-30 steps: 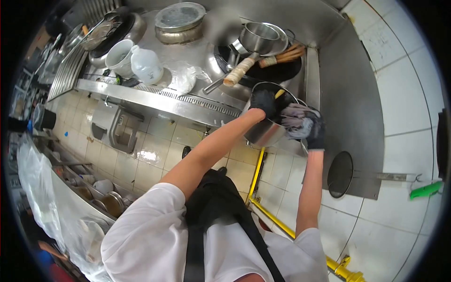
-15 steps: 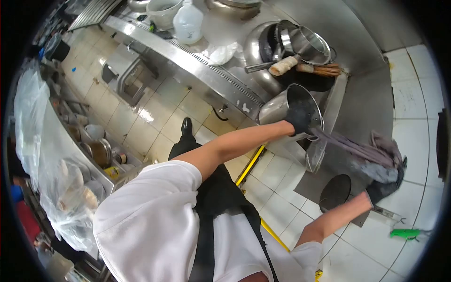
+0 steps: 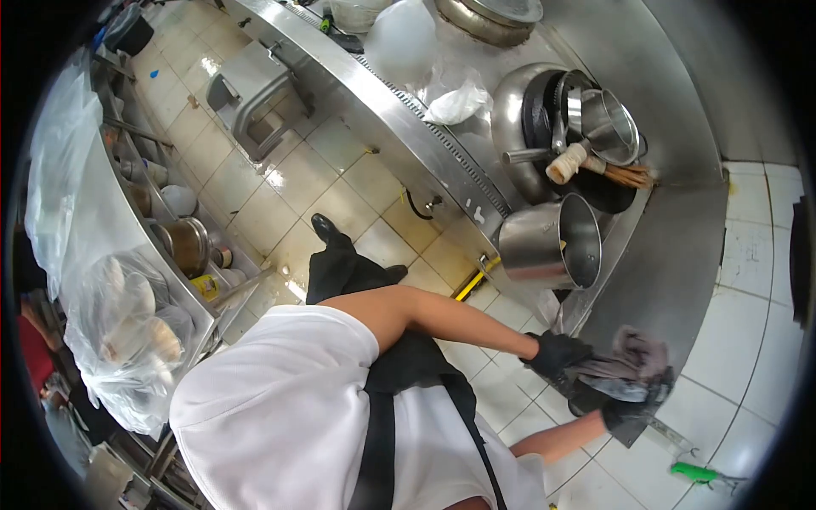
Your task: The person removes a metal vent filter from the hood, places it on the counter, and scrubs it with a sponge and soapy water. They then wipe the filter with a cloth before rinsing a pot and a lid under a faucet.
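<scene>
Both hands wear black gloves and are out to the right, in front of a dark grey metal panel. My left hand (image 3: 557, 355) is closed on one end of a crumpled greyish-purple cloth (image 3: 639, 355). My right hand (image 3: 636, 410) grips the bunched lower part of the same cloth, its fingers partly hidden by the folds. The cloth bunches up between the hands. Just above my left hand, a tall steel pot (image 3: 544, 242) lies tilted at the counter's corner, its mouth facing right.
On the steel counter (image 3: 374, 93) are a round metal vessel (image 3: 514, 110), stacked strainers (image 3: 608, 123), a wrapped-handle brush (image 3: 625, 172) and a plastic bag (image 3: 459, 102). A grey bin-like container (image 3: 255, 98) stands on the tiled floor. Plastic-covered shelves (image 3: 127, 323) run along the left. A green-handled tool (image 3: 693, 472) hangs lower right.
My left hand has moved from the pot's mouth down to beside my right hand. The cloth, stretched between the hands before, is now bunched up. The view has shifted.
</scene>
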The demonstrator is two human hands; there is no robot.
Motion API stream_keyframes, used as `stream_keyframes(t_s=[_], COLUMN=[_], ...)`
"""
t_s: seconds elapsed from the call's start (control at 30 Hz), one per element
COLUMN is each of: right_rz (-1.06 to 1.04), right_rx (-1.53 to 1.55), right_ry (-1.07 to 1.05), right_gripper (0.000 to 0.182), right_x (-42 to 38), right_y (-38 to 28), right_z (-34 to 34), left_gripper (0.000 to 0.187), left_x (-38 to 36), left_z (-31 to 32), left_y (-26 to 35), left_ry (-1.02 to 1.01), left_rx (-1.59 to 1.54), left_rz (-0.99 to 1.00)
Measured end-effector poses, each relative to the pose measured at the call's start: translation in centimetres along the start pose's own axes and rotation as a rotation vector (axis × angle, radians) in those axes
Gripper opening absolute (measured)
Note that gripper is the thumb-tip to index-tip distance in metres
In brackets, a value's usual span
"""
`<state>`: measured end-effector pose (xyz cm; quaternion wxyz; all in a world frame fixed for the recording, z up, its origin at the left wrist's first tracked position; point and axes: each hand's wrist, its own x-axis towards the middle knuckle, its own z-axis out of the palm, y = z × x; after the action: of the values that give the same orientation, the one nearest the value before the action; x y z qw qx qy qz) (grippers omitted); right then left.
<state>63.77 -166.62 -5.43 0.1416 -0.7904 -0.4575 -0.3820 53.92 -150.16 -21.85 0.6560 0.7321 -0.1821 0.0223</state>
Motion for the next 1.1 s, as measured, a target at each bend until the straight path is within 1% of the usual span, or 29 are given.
stream_keyframes(t_s=[0.03,0.07,0.1,0.13,0.17,0.2,0.23,0.3,0.33,0.4,0.43,0.47,0.5,0.53,0.57,0.6,0.63,0.67,0.7,0.73,0.77,0.8,0.87,0.9,0.93,1.0,1.03,1.07,1.1], right_rz=[0.184,0.457,0.456,0.494,0.526,0.553,0.578,0.657,0.718,0.614,0.537,0.461,0.507,0.551,0.417,0.290,-0.049,-0.373,-0.351,-0.155,0.068,0.488,0.712,0.770,0.756,0.933,0.911,0.896,0.940], right_rx=[0.238,0.505,0.514,0.571,0.634,0.708,0.791,0.980,1.071,1.143,1.129,1.103,1.202,1.302,1.308,1.305,1.160,0.991,1.044,1.239,1.436,1.742,2.234,2.270,2.289,2.556,2.573,2.582,2.591], right_ry=[0.120,0.192,0.184,0.114,0.044,-0.029,-0.111,-0.226,-0.262,-0.348,-0.396,-0.438,-0.445,-0.448,-0.453,-0.459,-0.318,-0.177,-0.202,-0.306,-0.369,-0.511,-0.801,-0.807,-0.824,-1.234,-1.354,-1.357,-1.430], right_gripper=[0.026,0.026,0.026,0.025,0.024,0.023,0.022,0.024,0.027,0.030,0.030,0.030,0.029,0.027,0.026,0.024,0.024,0.024,0.024,0.024,0.025,0.025,0.026,0.028,0.028,0.035,0.026,0.026,0.026], right_x=[-2.4,-3.7,-3.9,-4.0,-3.7,-3.0,-2.3,0.0,1.4,4.4,5.6,6.6,7.7,9.1,10.4,11.7,13.7,15.6,16.4,16.7,16.9,17.6,19.2,18.1,19.3,21.3,23.0,24.1,25.2], right_y=[-0.8,-3.0,-5.2,-7.4,-9.4,-11.5,-13.9,-19.6,-22.4,-27.6,-29.8,-32.0,-34.8,-37.9,-40.7,-43.4,-46.6,-49.8,-52.5,-55.5,-58.5,-62.3,-68.0,-71.2,-74.0,-79.1,-81.3,-83.5,-85.3], right_z=[3.1,5.4,6.9,8.3,10.0,12.1,14.3,19.1,20.9,25.2,27.6,29.9,32.1,34.4,36.7,38.6,39.7,40.7,42.9,45.2,47.3,49.2,52.8,57.9,58.1,58.3,57.4,57.6,57.8], left_gripper=[0.117,0.117,0.116,0.114,0.103,0.103,0.095,0.073,0.073,0.064,0.055,0.047,0.052,0.060,0.067,0.069,0.070,0.067,0.065,0.054,0.044,0.044,0.046,0.046,0.047,0.048,0.050,0.052,0.056], left_x=[-1.4,-2.3,-3.2,-4.3,-5.7,-6.7,-7.9,-11.3,-13.6,-17.8,-19.5,-22.1,-25.0,-27.2,-29.3,-31.8,-34.5,-37.0,-39.5,-42.4,-44.3,-46.6,-50.8,-52.6,-54.5,-58.1,-59.9,-61.5,-62.7], left_z=[-1.1,-1.8,-2.5,-3.1,-4.2,-5.7,-7.2,-11.5,-13.9,-19.4,-20.9,-23.7,-27.5,-29.0,-31.4,-33.5,-35.5,-37.7,-40.1,-42.0,-44.0,-46.1,-49.8,-51.8,-53.2,-55.6,-56.9,-58.5,-59.8], left_y=[0.0,-0.6,-1.8,-2.9,-3.8,-4.9,-6.1,-7.3,-7.6,-8.3,-10.9,-11.0,-9.5,-10.5,-11.9,-11.8,-11.5,-11.1,-10.7,-11.3,-9.4,-8.7,-7.2,-6.4,-5.9,-5.0,-4.8,-4.5,-4.4], left_ry=[-0.060,-0.049,-0.035,-0.021,0.073,0.099,0.177,0.432,0.478,0.549,0.648,0.669,0.662,0.844,0.873,1.041,1.203,1.244,1.280,1.327,1.438,1.427,1.397,1.418,1.443,1.470,1.492,1.515,1.518], left_rx=[-0.046,-0.050,0.003,0.056,0.020,0.028,-0.109,-0.118,-0.099,-0.082,-0.012,-0.025,-0.227,-0.209,-0.144,0.005,0.154,-0.008,-0.167,0.026,0.048,0.188,0.649,0.677,0.639,0.614,0.518,0.417,0.433], left_rz=[-0.022,-0.026,-0.048,-0.072,-0.130,-0.144,-0.075,-0.023,-0.047,-0.135,-0.071,-0.088,-0.119,-0.101,-0.032,-0.087,-0.145,-0.131,-0.116,-0.223,-0.144,-0.222,-0.480,-0.483,-0.441,-0.411,-0.457,-0.495,-0.453])
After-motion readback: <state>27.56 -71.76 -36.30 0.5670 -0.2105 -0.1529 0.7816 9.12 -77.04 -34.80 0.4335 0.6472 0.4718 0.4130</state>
